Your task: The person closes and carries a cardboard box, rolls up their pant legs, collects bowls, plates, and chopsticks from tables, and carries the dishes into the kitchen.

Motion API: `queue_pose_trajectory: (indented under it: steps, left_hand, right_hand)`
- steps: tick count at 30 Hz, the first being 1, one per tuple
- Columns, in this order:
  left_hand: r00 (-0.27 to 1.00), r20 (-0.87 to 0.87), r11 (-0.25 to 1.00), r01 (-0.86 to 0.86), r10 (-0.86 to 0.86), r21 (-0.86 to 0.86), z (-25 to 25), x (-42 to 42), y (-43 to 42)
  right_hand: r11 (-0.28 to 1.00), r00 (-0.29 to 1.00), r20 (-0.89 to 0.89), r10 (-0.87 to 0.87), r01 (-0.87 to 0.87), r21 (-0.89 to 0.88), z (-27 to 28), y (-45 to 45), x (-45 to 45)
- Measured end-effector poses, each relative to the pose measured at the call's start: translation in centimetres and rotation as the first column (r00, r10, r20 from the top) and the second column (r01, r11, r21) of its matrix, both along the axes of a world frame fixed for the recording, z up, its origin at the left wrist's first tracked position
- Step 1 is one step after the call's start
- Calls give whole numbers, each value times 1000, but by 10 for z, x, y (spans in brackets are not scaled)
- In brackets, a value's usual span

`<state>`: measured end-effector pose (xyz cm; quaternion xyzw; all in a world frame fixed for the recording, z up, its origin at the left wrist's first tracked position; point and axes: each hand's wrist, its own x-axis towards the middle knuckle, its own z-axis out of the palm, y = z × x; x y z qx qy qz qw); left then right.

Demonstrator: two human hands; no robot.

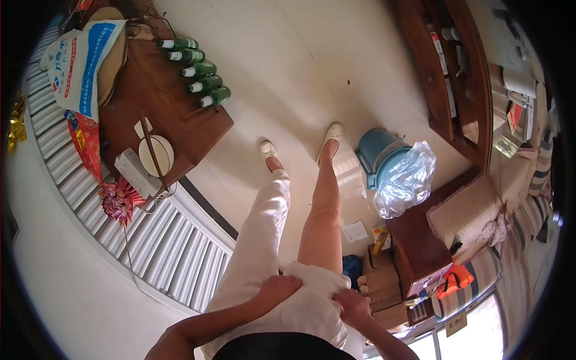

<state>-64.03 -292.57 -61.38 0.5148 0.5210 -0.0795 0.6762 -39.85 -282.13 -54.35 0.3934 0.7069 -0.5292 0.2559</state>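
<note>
I stand in pale trousers. The trouser leg on the right is bunched high on the thigh, leaving the knee and shin bare; the other reaches nearly to the ankle. My left hand is closed on the cloth at the upper thigh, beside the bunched part. On the outer side of that bunched leg, my right hand grips the fabric, its fingertips partly hidden. Both feet, in white shoes, are on the pale floor.
At left, a brown wooden table carries green bottles, a white bowl and a plastic bag, beside a white radiator. At right stand a blue bin with clear plastic, a wooden cabinet and cardboard boxes.
</note>
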Motion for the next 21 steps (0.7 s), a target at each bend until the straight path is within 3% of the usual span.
queue_pose_trajectory:
  steps: [1,2,3,4,5,7,8,9,10,11,12,13,15,16,17,19,21]
  left_hand:
    - [996,93,998,0,7,-69,3,0,1]
    - [996,91,998,-3,9,-61,6,-5,3]
    - [984,124,988,-117,129,-96,11,-14,8]
    - [956,151,963,-231,251,-137,13,-23,12]
    - [955,144,962,-239,258,-134,9,-30,18]
    - [872,-26,846,-482,490,-228,-11,-52,43]
    - [809,-149,798,-586,568,-141,-24,-64,54]
    - [722,-260,739,-672,641,-44,-39,-76,62]
    - [594,-263,604,-795,760,-51,-58,-93,67]
    - [445,-266,447,-893,855,-58,-78,-108,68]
    - [390,-215,409,-911,895,50,-95,-120,66]
    - [341,-149,363,-918,928,157,-114,-130,66]
    - [128,-321,196,-962,939,192,-147,-132,66]
    - [49,-402,108,-986,915,127,-142,-125,86]
    - [47,-396,103,-987,917,123,-150,-120,85]
    - [110,-367,172,-975,924,141,-166,-102,84]
    - [177,-340,243,-956,924,162,-126,-60,-45]
  right_hand:
    - [991,999,8,39,-37,-130,9,9,-1]
    - [914,989,147,-6,65,-401,15,21,-1]
    - [918,990,143,-3,60,-393,6,30,11]
    - [682,941,242,-238,339,-647,-11,38,32]
    - [304,823,403,-401,534,-789,-27,48,49]
    - [284,555,335,-762,750,-597,-78,108,40]
    - [426,544,284,-790,819,-384,-114,135,31]
    - [785,785,94,-612,618,-51,-177,140,53]
    - [866,884,-26,-466,462,194,-197,168,32]
    - [780,781,-66,-622,624,40,-225,182,24]
    - [740,724,-203,-659,673,0,-271,179,19]
    - [692,689,-79,-721,710,-128,-284,184,-7]
    - [640,640,-152,-753,660,-393,-336,161,-43]
    - [846,814,-236,-531,495,-198,-390,124,-52]
    - [807,809,-152,-568,512,-294,-377,115,-79]
    - [889,920,64,-387,391,-239,-268,153,-130]
    - [554,701,323,-636,706,-441,-300,88,-147]
